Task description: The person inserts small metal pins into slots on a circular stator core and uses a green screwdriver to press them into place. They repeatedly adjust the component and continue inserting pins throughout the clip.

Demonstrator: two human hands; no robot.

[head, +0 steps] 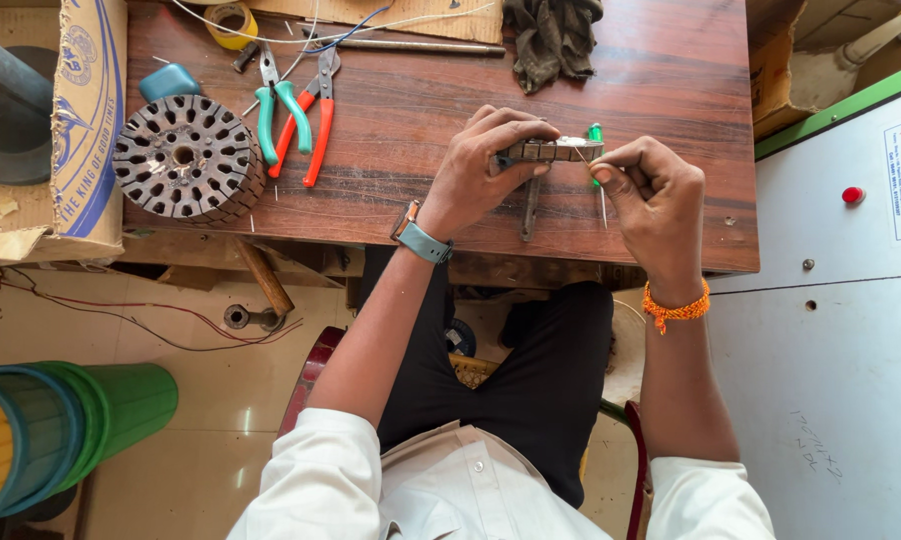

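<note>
My left hand (486,160) grips a small flat metal block (551,151) above the wooden table (671,90). My right hand (651,190) pinches a thin wire or pin at the block's right end. A green-handled screwdriver (597,140) lies on the table just behind the block, partly hidden by my fingers. A dark metal tool (530,210) lies on the table below my left hand. I wear a grey-blue wristwatch (423,240) on the left wrist and an orange thread band (676,308) on the right.
A round slotted metal motor core (186,155) sits at the table's left. Beside it lie green-handled pliers (276,110) and red-handled cutters (311,120). A dark rag (553,40), a tape roll (231,22), a cardboard box (71,120), a white cabinet (841,300) and stacked buckets (51,430) surround me.
</note>
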